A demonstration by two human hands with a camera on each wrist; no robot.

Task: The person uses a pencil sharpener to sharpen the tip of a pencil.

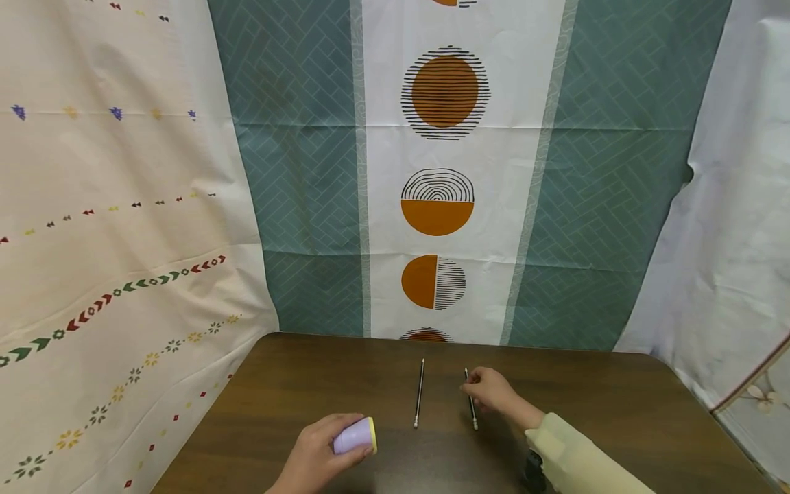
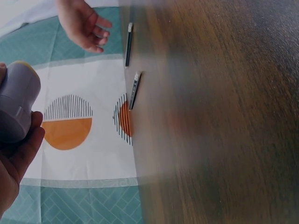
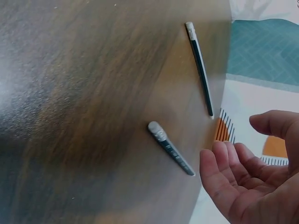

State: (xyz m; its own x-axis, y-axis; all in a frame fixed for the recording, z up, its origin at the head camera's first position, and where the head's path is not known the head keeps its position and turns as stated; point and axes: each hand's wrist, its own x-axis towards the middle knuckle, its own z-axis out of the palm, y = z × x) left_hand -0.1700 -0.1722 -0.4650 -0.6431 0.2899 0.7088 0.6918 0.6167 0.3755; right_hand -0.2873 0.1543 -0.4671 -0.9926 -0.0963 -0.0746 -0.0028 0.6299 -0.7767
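My left hand (image 1: 315, 449) grips a small lavender cylinder (image 1: 353, 437) with a yellow end, held on its side above the near part of the table. The left wrist view shows a notch in the side of the cylinder (image 2: 18, 93). Two black pencils with white eraser ends lie apart, erasers toward me: a left pencil (image 1: 420, 394) and a right pencil (image 1: 472, 413). Over the right pencil hovers my right hand (image 1: 489, 389), hiding part of it in the head view. In the right wrist view its fingers (image 3: 238, 172) are loosely bent and apart from the thumb, holding nothing.
Both pencils lie on a dark brown wooden table (image 1: 296, 384). Behind it hangs a green and white cloth (image 1: 308, 206) with orange circles. A cream patterned cloth (image 1: 123, 226) hangs at left, a white one (image 1: 734, 240) at right.
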